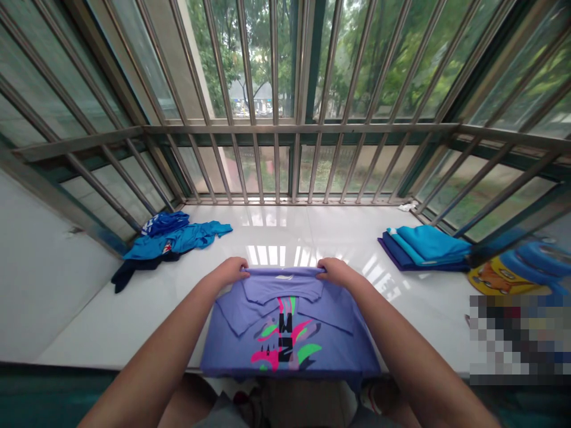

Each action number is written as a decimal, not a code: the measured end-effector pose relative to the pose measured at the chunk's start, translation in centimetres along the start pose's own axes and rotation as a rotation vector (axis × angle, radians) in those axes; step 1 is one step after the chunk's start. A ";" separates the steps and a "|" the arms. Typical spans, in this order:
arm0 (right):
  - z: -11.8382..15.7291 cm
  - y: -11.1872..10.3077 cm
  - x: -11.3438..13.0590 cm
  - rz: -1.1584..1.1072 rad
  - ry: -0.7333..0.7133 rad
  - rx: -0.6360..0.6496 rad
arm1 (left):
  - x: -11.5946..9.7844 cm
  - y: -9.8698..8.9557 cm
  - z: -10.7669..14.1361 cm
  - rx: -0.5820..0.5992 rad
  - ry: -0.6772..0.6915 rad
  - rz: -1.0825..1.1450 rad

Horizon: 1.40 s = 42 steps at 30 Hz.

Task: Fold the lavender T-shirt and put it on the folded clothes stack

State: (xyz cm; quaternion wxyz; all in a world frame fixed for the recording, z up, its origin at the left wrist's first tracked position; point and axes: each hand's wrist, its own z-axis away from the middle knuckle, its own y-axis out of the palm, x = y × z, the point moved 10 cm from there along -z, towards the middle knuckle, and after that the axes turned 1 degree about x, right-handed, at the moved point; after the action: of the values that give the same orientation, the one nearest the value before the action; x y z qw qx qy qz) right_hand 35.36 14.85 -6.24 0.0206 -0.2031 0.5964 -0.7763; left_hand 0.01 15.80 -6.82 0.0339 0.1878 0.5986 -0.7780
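A purple T-shirt (pixel 330 351) with a bright pink, green and black print lies on the white sill in front of me, its lower end hanging over the near edge. Its sleeves are turned inward beside the print. My left hand (pixel 231 271) pinches the far left end of the shirt's folded top edge. At the far right end of that same edge, my right hand (pixel 333 271) grips the cloth in the same way. Between the two hands the edge is stretched straight, with the neckline just below it.
On the left lies a loose heap of blue and dark clothes (pixel 178 238). A neat stack of folded blue clothes (pixel 423 246) sits at the right, near a yellow and blue container (pixel 513 267). Metal bars (pixel 294 128) line the window behind the white sill (pixel 285 226).
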 end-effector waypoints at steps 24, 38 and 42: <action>17.8 4.4 7.9 0.051 -0.391 -0.243 | -1.7 2.3 18.9 -0.183 0.360 -0.010; 14.4 8.2 7.7 0.111 -0.070 -0.229 | -4.2 9.1 16.0 -0.347 0.200 -0.248; 12.1 7.9 5.4 0.092 -0.089 -0.173 | -3.9 10.4 14.7 -0.361 0.163 -0.246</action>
State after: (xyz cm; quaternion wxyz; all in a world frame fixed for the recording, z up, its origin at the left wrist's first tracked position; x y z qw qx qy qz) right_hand 32.88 -0.04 -9.51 0.0652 -0.2110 0.6682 -0.7105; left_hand 2.82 -1.66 -11.91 -0.0764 0.1666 0.7471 -0.6390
